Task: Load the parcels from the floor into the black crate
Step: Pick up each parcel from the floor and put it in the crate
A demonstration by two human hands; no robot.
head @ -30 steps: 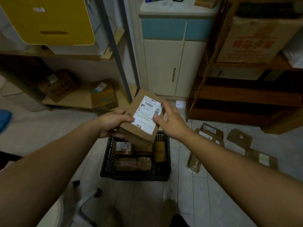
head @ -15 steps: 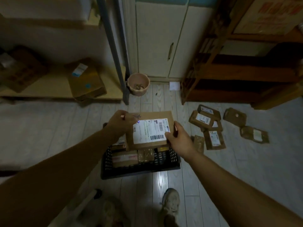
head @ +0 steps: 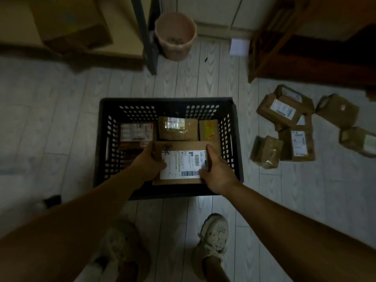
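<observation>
Parcels: one flat cardboard parcel (head: 179, 162) with a white shipping label, label up, is held over the near half of the black crate (head: 168, 101), low inside the walls; can't tell if it's resting on anything yet. Left hand (head: 149, 164) grips its left edge, right hand (head: 213, 171) grips its right edge, fingers curled over the sides, thumbs on top. Already in the crate: three along the far wall – a labelled box (head: 136, 132) at far-left, a taped brown parcel (head: 178, 128) mid, a parcel with yellow tape (head: 208, 129) at far-right; something dark sits under the left hand, unclear. Left on the floor (head: 61, 119), right of the crate: a loose cluster of about six – a labelled box pile (head: 283, 107), an upright-label box (head: 298, 144), a small wrapped one (head: 265, 151) nearest the crate, two more (head: 337, 109) (head: 359, 140) further right. Judgement: roughly 40% done; this parcel is in placement, needs release, then the floor cluster
</observation>
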